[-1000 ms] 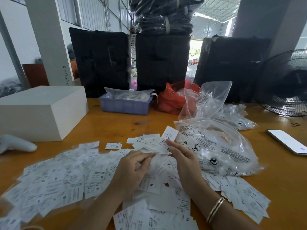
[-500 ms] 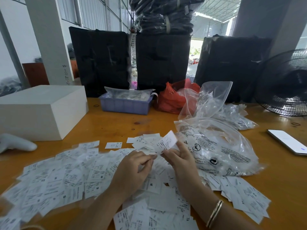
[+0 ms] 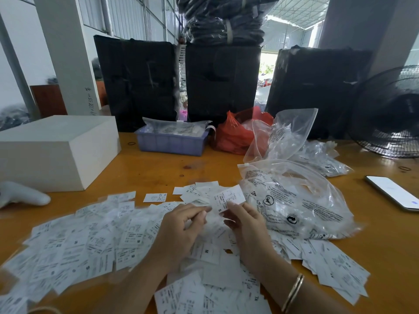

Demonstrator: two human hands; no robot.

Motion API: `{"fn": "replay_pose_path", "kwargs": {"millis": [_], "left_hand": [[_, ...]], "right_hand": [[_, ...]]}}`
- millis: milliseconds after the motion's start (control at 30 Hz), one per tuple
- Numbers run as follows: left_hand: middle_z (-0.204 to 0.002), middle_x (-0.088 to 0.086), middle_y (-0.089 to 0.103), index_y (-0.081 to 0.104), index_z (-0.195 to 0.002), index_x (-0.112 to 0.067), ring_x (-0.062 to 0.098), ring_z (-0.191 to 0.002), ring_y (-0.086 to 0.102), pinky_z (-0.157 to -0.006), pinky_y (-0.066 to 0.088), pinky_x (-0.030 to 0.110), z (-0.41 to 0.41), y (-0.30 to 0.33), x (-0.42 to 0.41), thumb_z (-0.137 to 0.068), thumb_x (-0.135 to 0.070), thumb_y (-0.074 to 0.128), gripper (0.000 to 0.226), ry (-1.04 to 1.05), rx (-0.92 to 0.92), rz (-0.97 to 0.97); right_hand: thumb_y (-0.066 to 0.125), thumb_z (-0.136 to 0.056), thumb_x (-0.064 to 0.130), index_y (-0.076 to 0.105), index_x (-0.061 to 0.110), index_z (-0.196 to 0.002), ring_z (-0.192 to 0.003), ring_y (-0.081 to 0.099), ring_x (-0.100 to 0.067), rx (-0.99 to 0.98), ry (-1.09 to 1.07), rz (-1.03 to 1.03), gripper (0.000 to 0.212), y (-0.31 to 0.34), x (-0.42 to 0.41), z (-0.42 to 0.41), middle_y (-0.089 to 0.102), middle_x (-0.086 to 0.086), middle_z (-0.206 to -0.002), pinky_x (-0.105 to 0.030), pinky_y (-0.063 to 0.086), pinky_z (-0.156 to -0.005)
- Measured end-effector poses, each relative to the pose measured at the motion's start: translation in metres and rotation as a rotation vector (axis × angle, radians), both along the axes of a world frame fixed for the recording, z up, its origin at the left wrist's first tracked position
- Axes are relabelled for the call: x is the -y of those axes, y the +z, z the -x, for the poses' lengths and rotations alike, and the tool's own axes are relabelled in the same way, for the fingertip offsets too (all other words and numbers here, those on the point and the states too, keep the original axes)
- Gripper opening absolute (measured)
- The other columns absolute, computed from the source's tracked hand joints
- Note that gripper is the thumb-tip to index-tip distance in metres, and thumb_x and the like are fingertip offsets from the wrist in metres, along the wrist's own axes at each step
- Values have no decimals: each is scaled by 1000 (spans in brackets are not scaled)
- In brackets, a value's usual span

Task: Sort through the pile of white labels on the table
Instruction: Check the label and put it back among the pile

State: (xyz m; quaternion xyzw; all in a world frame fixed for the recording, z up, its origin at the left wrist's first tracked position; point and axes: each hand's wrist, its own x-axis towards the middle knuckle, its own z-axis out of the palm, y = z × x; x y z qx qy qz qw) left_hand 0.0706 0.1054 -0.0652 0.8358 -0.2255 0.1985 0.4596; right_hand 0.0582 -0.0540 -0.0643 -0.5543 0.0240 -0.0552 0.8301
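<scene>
A wide pile of white labels (image 3: pixel 90 243) with black print covers the near part of the wooden table (image 3: pixel 158 171). My right hand (image 3: pixel 247 225) pinches one white label (image 3: pixel 229 197) marked S and holds it raised above the pile. My left hand (image 3: pixel 181 230) hovers beside it with curled fingers, thumb and fingertips together at the label's lower left corner; whether they pinch it is unclear. A small separate heap of labels (image 3: pixel 199 191) lies just beyond the hands.
Clear printed plastic bags (image 3: pixel 294 200) lie right of the hands. A white box (image 3: pixel 56 150) and a white handheld device (image 3: pixel 22 194) are at the left. A purple basket (image 3: pixel 172 143), red bag (image 3: pixel 235 134), phone (image 3: pixel 394 191), fan (image 3: pixel 390 114) and black bundles stand behind.
My right hand has picked one label off the small heap and lifted it toward me. My left hand has stayed close, its fingertips rising to meet the label.
</scene>
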Motion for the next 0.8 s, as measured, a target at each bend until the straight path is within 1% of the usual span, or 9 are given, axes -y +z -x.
{"fn": "replay_pose_path", "kwargs": {"millis": [133,267,367,433,533,600,667,733,800], "left_hand": [[-94,-23,64,72,-94,-20,-11,-96,58,-79,41,1,-2,-1,0,-93,-16,56,17,20,-12,48],[-83,-18,69,71,-100,-19,-11,-84,61,-68,44,4,-4,-2,-3,-93,-18,56,17,32,-93,134],[-77,-19,69,69,-99,-28,10,-66,63,-51,49,18,-2,2,-3,-93,-20,55,17,19,-152,178],[-79,-19,69,66,-95,-37,19,-68,63,-57,53,31,-1,4,-3,-94,-21,54,20,21,-158,192],[-79,-16,69,64,-92,-39,22,-69,64,-59,54,39,0,5,-3,-94,-22,54,20,33,-164,204],[-79,-16,69,64,-91,-39,18,-69,65,-59,54,36,-1,4,-3,-93,-22,55,19,34,-175,206],[-80,-18,70,65,-91,-37,8,-71,65,-58,55,26,-2,3,-3,-92,-21,57,17,27,-185,206],[-79,-20,70,66,-95,-33,-1,-75,65,-62,51,13,-3,2,-2,-91,-20,60,14,11,-189,210],[-78,-21,70,62,-96,-37,-5,-79,64,-67,49,9,-2,1,-1,-90,-20,62,19,-2,-202,205]], "right_hand": [[68,-85,17,76,23,-71,-79,64,-16,13,-56,128,17,0,-1,1,70,-2,-76,-30,50,-79],[67,-85,16,69,21,-64,-73,63,-13,77,-83,277,21,2,-3,3,67,2,-68,-23,51,-69],[65,-86,14,68,18,-71,-70,64,-11,97,-95,249,16,3,-2,3,69,1,-70,-18,52,-66],[65,-86,15,68,13,-75,-71,65,-11,92,-101,235,11,3,-1,3,70,0,-72,-18,52,-66],[65,-86,13,69,16,-71,-69,65,-11,106,-99,231,15,4,-1,4,70,-1,-70,-17,52,-65],[65,-86,10,70,19,-66,-68,64,-11,116,-92,241,23,4,-2,5,69,-1,-68,-17,52,-64],[65,-86,9,70,20,-63,-66,63,-10,114,-83,262,25,4,-3,4,68,-1,-66,-16,52,-63],[65,-85,12,69,16,-67,-65,62,-8,112,-75,316,19,3,-4,4,67,1,-65,-14,50,-61],[67,-84,16,67,9,-71,-62,62,-5,106,-78,379,15,4,-5,4,67,3,-63,-12,48,-57]]}}
